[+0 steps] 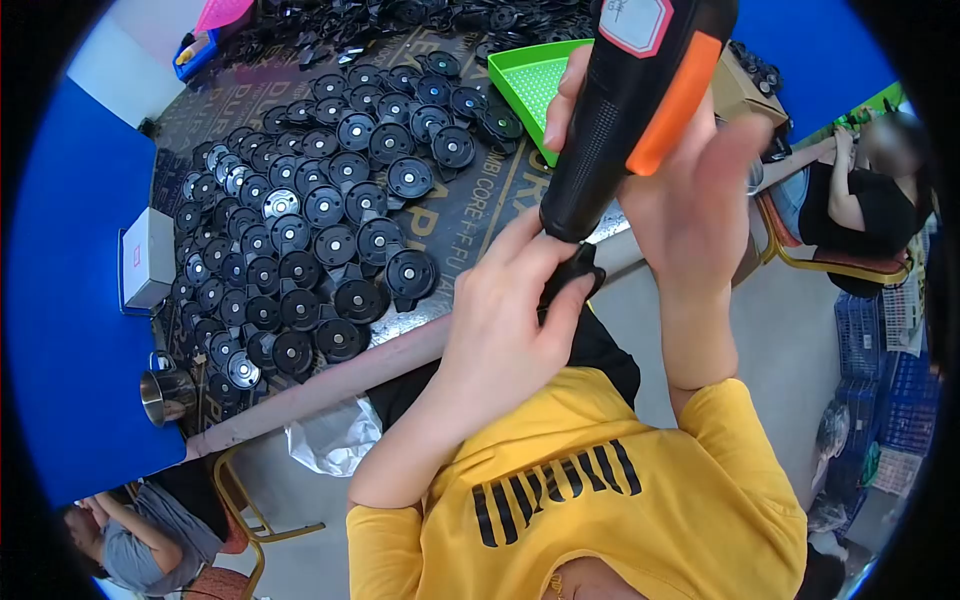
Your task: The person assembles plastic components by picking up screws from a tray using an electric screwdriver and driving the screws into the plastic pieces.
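Note:
A black electric screwdriver (625, 110) with an orange lever slants down from the top of the head view, its nose pointing at my left hand. My right hand (690, 190) is behind the tool, its fingers curled round to the far side; the thumb stands away from it and is blurred. Below the nose, my left hand (520, 300) is closed on a small black plastic part (575, 275), its fingers touching the tip of the screwdriver. Most of that part is hidden by the fingers. Many round black plastic parts (340, 245) with metal centres lie on the table to the left.
A green tray (520, 75) stands behind the tool, with a cardboard box (745, 90) to its right. More black parts (400, 25) are heaped at the back. A metal cup (165, 390) and white box (148, 262) are at the left. Two other people sit at the sides.

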The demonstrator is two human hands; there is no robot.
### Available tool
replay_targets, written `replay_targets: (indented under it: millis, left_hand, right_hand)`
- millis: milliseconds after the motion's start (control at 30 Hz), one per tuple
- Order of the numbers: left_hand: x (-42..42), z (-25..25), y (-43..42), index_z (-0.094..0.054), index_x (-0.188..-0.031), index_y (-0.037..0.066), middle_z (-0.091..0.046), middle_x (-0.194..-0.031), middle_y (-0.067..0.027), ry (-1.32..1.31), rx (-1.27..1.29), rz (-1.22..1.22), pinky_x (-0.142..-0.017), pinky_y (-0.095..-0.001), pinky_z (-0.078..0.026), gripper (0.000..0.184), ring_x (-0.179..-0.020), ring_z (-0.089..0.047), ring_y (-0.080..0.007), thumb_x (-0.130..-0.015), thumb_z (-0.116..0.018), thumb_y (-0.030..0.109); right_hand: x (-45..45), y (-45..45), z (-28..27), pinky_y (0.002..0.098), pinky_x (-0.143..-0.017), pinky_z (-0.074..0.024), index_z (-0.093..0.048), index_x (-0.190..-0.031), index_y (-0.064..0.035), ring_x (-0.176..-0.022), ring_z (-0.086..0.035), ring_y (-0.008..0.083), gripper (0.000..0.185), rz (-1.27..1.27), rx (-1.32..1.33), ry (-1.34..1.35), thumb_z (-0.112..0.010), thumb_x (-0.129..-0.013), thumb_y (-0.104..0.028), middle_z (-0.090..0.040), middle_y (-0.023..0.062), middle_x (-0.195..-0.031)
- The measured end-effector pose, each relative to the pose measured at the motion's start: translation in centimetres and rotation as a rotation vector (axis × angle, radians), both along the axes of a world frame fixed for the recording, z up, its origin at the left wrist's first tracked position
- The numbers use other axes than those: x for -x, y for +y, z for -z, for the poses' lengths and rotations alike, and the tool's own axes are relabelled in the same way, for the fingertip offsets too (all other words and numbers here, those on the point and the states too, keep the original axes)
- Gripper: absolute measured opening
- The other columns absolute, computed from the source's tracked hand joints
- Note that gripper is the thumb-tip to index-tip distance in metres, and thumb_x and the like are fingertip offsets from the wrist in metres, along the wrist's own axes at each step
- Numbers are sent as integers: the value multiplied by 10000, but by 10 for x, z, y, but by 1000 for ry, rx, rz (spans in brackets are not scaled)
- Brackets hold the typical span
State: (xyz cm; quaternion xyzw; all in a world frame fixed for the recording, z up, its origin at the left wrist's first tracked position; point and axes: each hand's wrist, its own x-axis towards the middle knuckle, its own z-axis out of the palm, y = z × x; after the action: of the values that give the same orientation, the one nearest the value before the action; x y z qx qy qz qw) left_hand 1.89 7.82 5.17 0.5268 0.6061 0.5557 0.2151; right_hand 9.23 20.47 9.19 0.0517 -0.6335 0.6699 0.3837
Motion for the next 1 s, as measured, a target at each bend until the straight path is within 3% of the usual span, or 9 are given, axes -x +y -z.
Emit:
replay_targets:
  millis: [100,133,200,300,400,433,567,767,1000]
  left_hand:
    - [3,5,9,-543,-854,-18,-556,-999,-174,26,-43,-34,-663,-364,-475,169,-790,-579,-361,-699,-597,21]
    - [5,8,10,-542,-850,-19,-558,-985,-172,-1,-42,-7,-661,-360,-474,166,-781,-578,-358,-699,-597,20]
    - [8,5,11,-539,-849,-22,-563,-947,-164,6,-34,25,-657,-350,-470,169,-770,-577,-348,-695,-600,13]
    - [5,2,14,-540,-862,-23,-563,-949,-166,-5,-72,89,-660,-349,-471,183,-789,-578,-345,-693,-603,3]
    - [2,2,19,-542,-884,-26,-563,-966,-173,-40,-106,121,-654,-331,-476,195,-789,-586,-325,-701,-606,0]
    - [1,3,21,-543,-891,-26,-564,-972,-174,-95,-132,133,-651,-323,-479,197,-789,-589,-317,-707,-608,5]
    - [5,4,0,-540,-918,-64,-485,-1115,-147,-269,-158,-38,-757,-276,-475,153,-922,-562,-200,-769,-545,-30]
    - [12,30,-50,-523,-962,-29,-532,-988,-92,-655,-38,-48,-837,-258,-407,156,-938,-512,-145,-813,-527,19]
    - [12,28,-46,-493,-988,-14,-565,-880,-96,-1041,75,62,-682,-266,-488,170,-792,-581,-170,-865,-491,104]
  right_hand:
    - [-2,8,2,334,-843,-407,-284,-1264,-2,-991,-490,239,573,-2,29,48,-344,-898,-439,-421,160,-1172]
    - [-6,9,2,354,-906,-380,-256,-1289,19,-1077,-450,250,500,-30,82,34,-407,-891,-243,-371,177,-1244]
    - [1,14,-3,315,-727,-492,-339,-1253,-6,-792,-586,195,471,-35,273,44,-518,-825,-84,-548,121,-982]
    - [-2,46,3,327,-830,-458,-320,-1294,-20,-936,-559,197,688,-282,-107,-185,-666,-712,-143,-538,124,-1065]
    - [11,55,-1,291,-792,-465,-384,-1259,-31,-850,-565,140,720,-317,-84,-174,-717,-630,-141,-535,126,-1087]
    - [18,54,-2,261,-691,-477,-407,-1186,1,-697,-559,125,610,-257,-198,-99,-676,-704,-259,-577,109,-937]
    - [19,44,-22,331,-606,-489,-461,-1027,-16,-676,-568,190,447,-297,290,-89,-659,-629,30,-524,44,-739]
    - [3,58,-20,286,-610,-491,-413,-1056,-15,-687,-591,177,469,38,36,-311,-681,-671,-7,-571,95,-826]
    - [2,56,-26,348,-807,-447,-334,-1216,-21,-928,-498,182,491,-179,280,-161,-575,-795,-91,-439,82,-1027]
